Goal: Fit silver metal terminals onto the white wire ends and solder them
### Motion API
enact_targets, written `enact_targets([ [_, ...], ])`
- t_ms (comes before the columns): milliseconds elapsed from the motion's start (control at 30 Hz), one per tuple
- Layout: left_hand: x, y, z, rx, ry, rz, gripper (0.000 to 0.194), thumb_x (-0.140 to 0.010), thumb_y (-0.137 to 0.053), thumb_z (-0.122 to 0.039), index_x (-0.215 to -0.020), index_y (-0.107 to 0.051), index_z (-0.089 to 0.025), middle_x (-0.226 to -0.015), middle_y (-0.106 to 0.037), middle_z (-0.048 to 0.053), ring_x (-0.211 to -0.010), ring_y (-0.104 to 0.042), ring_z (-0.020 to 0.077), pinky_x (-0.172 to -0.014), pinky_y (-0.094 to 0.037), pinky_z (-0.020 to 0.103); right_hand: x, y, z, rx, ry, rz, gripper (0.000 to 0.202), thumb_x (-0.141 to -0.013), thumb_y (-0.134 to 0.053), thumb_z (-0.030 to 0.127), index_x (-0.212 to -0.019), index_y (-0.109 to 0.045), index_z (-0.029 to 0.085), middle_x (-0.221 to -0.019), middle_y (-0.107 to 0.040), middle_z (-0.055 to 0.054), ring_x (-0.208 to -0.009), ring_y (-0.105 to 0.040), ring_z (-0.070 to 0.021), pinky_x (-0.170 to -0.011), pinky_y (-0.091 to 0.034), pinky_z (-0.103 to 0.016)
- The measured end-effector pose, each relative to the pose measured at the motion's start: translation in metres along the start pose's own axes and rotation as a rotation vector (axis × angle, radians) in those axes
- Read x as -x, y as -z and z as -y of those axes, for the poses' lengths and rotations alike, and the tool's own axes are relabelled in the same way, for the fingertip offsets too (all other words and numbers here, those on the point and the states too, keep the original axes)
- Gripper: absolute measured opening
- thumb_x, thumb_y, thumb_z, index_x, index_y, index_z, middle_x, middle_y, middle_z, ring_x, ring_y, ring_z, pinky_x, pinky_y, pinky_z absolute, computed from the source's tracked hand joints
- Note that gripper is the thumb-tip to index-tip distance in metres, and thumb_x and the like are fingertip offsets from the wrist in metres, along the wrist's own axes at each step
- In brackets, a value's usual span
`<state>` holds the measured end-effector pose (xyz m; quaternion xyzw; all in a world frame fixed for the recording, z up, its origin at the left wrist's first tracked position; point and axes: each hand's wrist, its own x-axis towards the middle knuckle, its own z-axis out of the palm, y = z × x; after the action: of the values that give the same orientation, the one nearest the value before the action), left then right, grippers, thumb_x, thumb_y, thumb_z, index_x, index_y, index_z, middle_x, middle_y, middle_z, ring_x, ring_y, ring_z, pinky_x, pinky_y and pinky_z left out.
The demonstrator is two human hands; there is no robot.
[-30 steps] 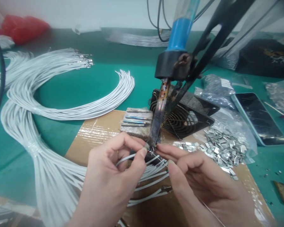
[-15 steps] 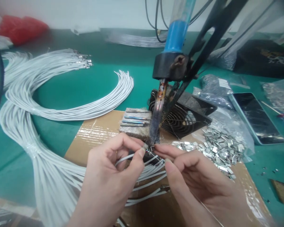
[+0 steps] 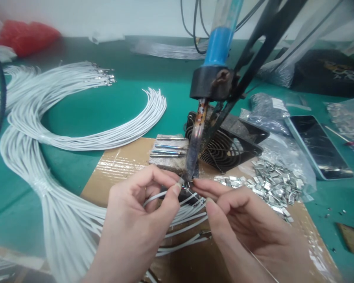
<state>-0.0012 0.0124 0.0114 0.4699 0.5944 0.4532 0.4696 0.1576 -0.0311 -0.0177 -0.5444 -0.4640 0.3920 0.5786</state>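
Observation:
My left hand (image 3: 141, 216) pinches a white cable (image 3: 155, 198) near its end, thumb against forefinger, just under the tip of a soldering iron (image 3: 192, 161). The iron is clamped upright, its blue handle (image 3: 219, 46) above. Between thumb and fingers of my right hand (image 3: 247, 220) runs a thin solder wire (image 3: 261, 263); its front end points at the cable end below the tip. The right forefinger is close to a small metal piece (image 3: 190, 184) there; whether it touches is unclear. Other white cable ends (image 3: 185, 228) lie beneath both hands.
A black fan (image 3: 227, 147) stands behind the iron, beside a block (image 3: 168, 160) with metal rods. Many small metal connectors (image 3: 279, 181) are heaped at right, near a phone (image 3: 320, 147). Bundled white cables (image 3: 85, 141) curve across the left. Cardboard (image 3: 106, 173) covers the green table (image 3: 129, 78).
Both hands keep nearly the same place and grip under the iron's tip. No clear movement of cable or solder wire shows.

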Motion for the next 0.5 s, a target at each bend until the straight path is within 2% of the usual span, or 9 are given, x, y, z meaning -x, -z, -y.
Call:
enact_targets([
  [200,-0.003,-0.005,-0.004,0.03,-0.007,-0.043,0.012,-0.072,-0.085,-0.021,-0.062,-0.081,-0.02,-0.073,-0.083,0.0,-0.054,-0.071,0.007,-0.052,-0.054,0.007,0.003,-0.004,0.002,0.017,-0.035,-0.007,0.024,-0.098,-0.079,0.017,-0.077,-0.075,0.028,-0.119,-0.092,0.002,-0.105,-0.091,-0.0173,-0.088,-0.068,-0.013],
  [367,-0.003,-0.006,-0.002,0.069,-0.013,-0.046,0.012,-0.072,-0.086,-0.018,-0.061,-0.08,-0.019,-0.074,-0.083,-0.001,-0.052,-0.067,0.0045,-0.052,-0.053,0.005,0.006,-0.019,0.014,-0.011,-0.181,-0.157,0.025,-0.097,-0.076,0.022,-0.074,-0.068,0.029,-0.113,-0.091,0.011,-0.102,-0.087,-0.0064,-0.09,-0.06,-0.005],
  [500,0.0,-0.006,0.001,0.082,-0.003,-0.04,0.011,-0.073,-0.087,-0.017,-0.064,-0.081,-0.02,-0.076,-0.084,-0.002,-0.057,-0.071,0.0058,-0.054,-0.053,0.005,0.007,-0.026,0.02,-0.003,-0.21,-0.187,0.025,-0.096,-0.076,0.025,-0.073,-0.066,0.029,-0.111,-0.09,0.012,-0.101,-0.086,-0.0052,-0.09,-0.059,-0.006],
])
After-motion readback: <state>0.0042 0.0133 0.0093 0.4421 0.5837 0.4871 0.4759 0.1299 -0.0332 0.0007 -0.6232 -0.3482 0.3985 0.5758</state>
